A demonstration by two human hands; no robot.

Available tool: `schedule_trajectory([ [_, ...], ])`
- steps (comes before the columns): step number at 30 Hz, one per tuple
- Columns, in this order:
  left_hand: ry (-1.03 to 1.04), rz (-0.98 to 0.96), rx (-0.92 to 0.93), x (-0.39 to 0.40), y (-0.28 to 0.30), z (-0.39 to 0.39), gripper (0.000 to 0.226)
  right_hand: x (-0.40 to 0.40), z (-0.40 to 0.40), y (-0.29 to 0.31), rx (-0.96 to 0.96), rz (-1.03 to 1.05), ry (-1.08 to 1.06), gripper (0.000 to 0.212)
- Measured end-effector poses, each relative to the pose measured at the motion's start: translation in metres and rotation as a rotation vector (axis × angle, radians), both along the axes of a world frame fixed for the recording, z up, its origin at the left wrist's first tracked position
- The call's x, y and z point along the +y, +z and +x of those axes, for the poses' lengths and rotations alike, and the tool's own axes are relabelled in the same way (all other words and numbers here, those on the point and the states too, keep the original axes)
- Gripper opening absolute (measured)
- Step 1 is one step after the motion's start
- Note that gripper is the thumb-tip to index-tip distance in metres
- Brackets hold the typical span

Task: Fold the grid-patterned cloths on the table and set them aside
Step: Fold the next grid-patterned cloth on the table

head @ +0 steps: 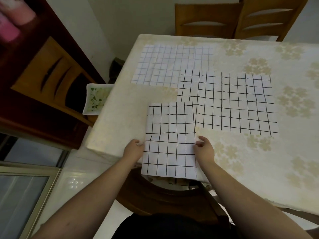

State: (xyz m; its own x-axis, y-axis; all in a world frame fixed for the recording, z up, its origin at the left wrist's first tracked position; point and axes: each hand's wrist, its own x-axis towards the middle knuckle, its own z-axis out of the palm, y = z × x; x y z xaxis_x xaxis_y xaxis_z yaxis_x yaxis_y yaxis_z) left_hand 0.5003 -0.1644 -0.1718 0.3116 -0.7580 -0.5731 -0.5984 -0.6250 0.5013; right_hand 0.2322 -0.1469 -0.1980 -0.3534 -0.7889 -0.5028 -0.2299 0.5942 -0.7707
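Observation:
Three white grid-patterned cloths lie on the table point(120, 118). The nearest cloth point(170, 135), folded to a narrow rectangle with black lines, hangs slightly over the front edge. My left hand point(133, 150) pinches its left edge and my right hand point(204, 150) pinches its right edge. A larger black-lined cloth point(229, 102) lies spread flat to the right and behind it. A faint blue-lined cloth point(170, 64) lies flat at the far left, its corner under the black-lined one.
The table wears a cream floral cover. Two wooden chairs point(236, 19) stand at the far side, another chair point(164, 195) sits below my arms. A white dish point(95, 99) rests on a chair to the left, by a dark cabinet point(34, 75).

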Motion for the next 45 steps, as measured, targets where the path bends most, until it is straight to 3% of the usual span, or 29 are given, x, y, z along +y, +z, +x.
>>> schedule_trajectory([
  [4, 0.112, 0.027, 0.030, -0.008, -0.010, 0.003, 0.046, 0.006, 0.005, 0.001, 0.078, -0.094, 0.078, 0.055],
  [9, 0.117, 0.068, 0.022, -0.021, -0.014, -0.003, 0.040, 0.018, 0.022, -0.010, 0.501, -0.337, 0.521, 0.057],
  [16, 0.076, 0.043, 0.105, -0.021, -0.018, -0.015, 0.040, 0.023, 0.050, -0.012, 0.631, -0.250, 0.972, 0.071],
  [24, 0.102, -0.019, 0.268, -0.024, -0.022, 0.006, 0.027, 0.020, 0.059, -0.012, 0.601, -0.171, 1.032, 0.064],
  [30, 0.161, -0.005, 0.353, -0.023, -0.029, 0.035, 0.043, 0.015, 0.081, -0.009, 0.617, -0.163, 1.048, 0.063],
  [36, 0.242, 0.175, 0.517, -0.027, -0.029, 0.059, 0.031, 0.012, 0.108, -0.006, 0.599, -0.118, 1.077, 0.065],
  [45, 0.155, 0.030, 0.491, -0.045, -0.041, 0.082, 0.022, 0.013, 0.126, -0.004, 0.549, -0.102, 1.054, 0.065],
])
